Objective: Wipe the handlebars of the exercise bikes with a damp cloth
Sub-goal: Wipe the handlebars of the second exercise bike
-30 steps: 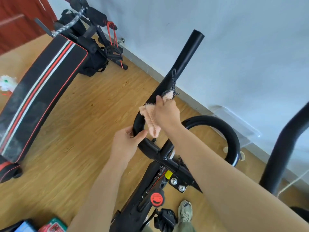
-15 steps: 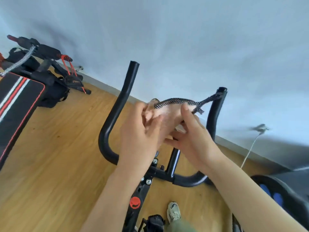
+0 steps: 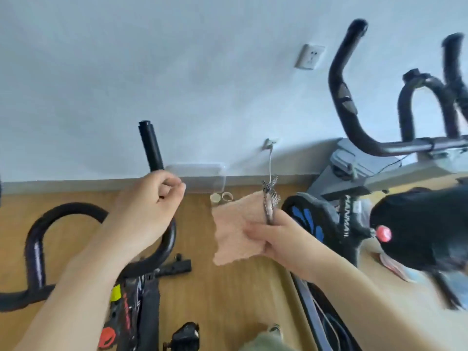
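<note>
My right hand (image 3: 281, 236) grips a pale pink cloth (image 3: 236, 229) with a black-and-white mesh loop (image 3: 270, 196) at its top edge; the cloth hangs free in the air between two bikes. My left hand (image 3: 149, 209) is closed around the right upright of the first bike's black handlebar (image 3: 152, 148), whose curved bar (image 3: 38, 239) loops to the lower left. A second exercise bike's black handlebars (image 3: 339, 79) rise at the upper right, apart from both hands.
The second bike's black saddle (image 3: 425, 224) juts in at right, with its grey frame (image 3: 354, 173) by the wall. A clear plastic box (image 3: 200, 178) and two small rolls (image 3: 222, 198) sit at the baseboard. A wall socket (image 3: 310, 57) is above. Wooden floor (image 3: 228, 287) lies between the bikes.
The view swung right, bringing the second bike into sight. My hands separated: the right carried the cloth off the first handlebar to the right, the left took hold of the bar's upright.
</note>
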